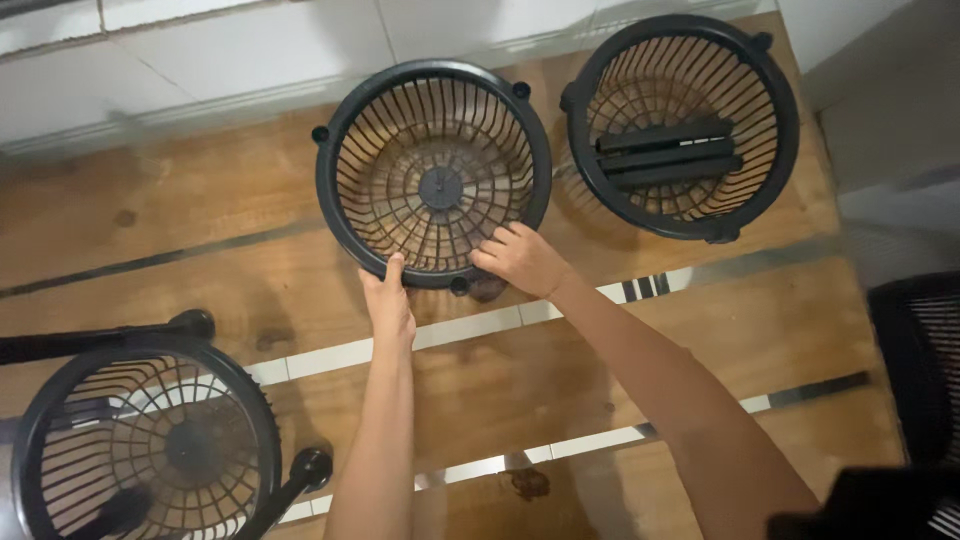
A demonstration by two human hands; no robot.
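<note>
The left hand [388, 300] grips the near rim of the middle grille [433, 170], thumb up over the rim edge and the fingers seemingly curled beneath, though they are hidden from view. The right hand [522, 260] rests on the same rim just to the right, its fingers [497, 243] bent and close together, pressing on the inner ribs at the lower right edge. The grille is a round black fan guard lying dished upward on the wooden bench [200, 230], near its far edge. Just beside it, to the right, lies a second grille [683, 70] with black bars [668, 152] lying inside. Well apart, at the near left corner, sits a third grille [145, 445] with a black tube [100, 338] beside it. White strips [330, 355] cross the bench, and a white tiled wall [200, 50] runs behind.
</note>
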